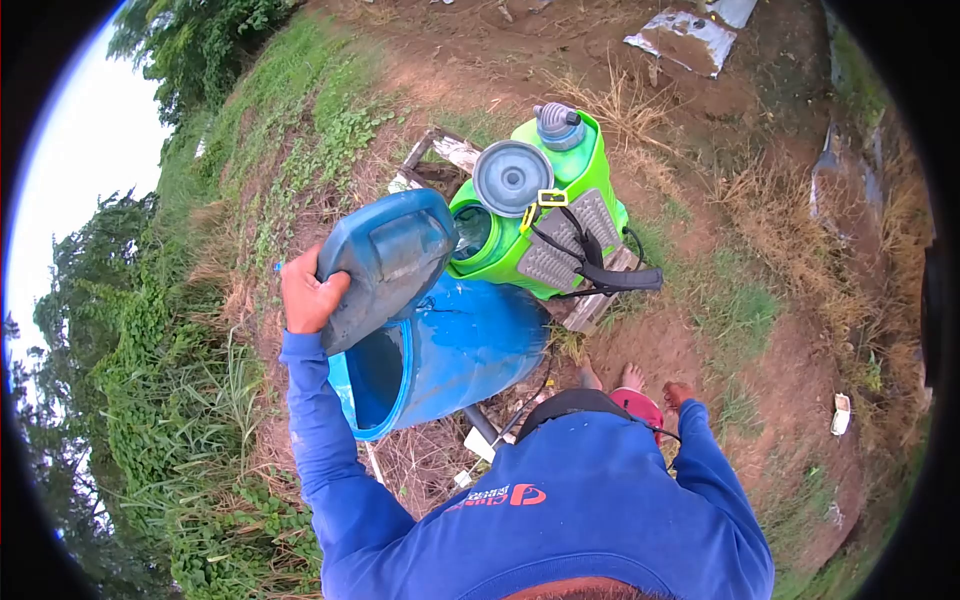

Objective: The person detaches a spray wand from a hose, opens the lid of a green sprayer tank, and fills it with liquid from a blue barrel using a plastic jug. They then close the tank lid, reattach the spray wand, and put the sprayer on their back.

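Head camera looks down on you from above, so your blue long-sleeved shirt fills the bottom of the picture. Your left hand [308, 297] is closed on the base of a dark blue plastic jerrycan [385, 262], which you hold tilted, with its upper end pointing at the open round mouth of a bright green plastic backpack sprayer [545, 215]. The can's end is just beside that opening, and I cannot tell if they touch or if liquid runs out. Your right hand [678, 393] is low, near your bare feet; its fingers are too small and partly hidden, so I cannot tell if it is wide or closed.

The sprayer lies on some wooden boards, its grey round lid [512, 177] flipped up beside the mouth, a grey screw cap [558, 125] at its top end, and grey padded straps across its side. Under the jerrycan a large blue plastic barrel [440, 355] lies on its side on the soil, its open end turned toward you. Green weeds and dry grass are around, and a torn piece of metal sheet [685, 38] lies far off on bare earth
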A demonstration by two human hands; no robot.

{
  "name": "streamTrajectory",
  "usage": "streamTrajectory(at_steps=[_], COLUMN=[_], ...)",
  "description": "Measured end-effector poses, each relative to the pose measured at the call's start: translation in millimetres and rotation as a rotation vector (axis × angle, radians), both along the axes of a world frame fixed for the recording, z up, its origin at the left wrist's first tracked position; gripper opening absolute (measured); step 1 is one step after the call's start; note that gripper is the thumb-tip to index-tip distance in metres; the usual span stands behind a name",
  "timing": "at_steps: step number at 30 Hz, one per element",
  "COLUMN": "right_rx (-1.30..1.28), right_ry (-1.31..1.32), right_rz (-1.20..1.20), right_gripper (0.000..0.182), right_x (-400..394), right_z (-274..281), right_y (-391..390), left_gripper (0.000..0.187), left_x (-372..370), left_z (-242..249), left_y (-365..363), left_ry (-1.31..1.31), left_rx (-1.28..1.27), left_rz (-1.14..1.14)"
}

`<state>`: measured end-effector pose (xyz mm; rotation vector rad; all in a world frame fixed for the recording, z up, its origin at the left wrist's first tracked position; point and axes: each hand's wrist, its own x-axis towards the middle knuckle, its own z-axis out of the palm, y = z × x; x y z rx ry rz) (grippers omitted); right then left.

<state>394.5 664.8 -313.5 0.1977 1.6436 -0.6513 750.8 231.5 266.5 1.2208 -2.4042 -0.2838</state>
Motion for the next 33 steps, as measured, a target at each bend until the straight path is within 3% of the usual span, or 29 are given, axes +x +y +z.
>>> streamTrajectory(at_steps=[5,33], right_rx=[-0.037,-0.001], right_ry=[-0.013,0.008], right_rz=[0.010,-0.042], right_gripper=[0.020,0.019], right_x=[1.6,1.3], right_z=[-21.8,-9.7], right_y=[6.6,4.5], left_gripper=[0.034,0.042], left_x=[-11.7,-74.2], left_z=[7.4,37.8], left_y=[-2.4,-36.8], left_ry=[-0.085,-0.361], left_rx=[0.003,0.136], left_rz=[0.005,-0.025])
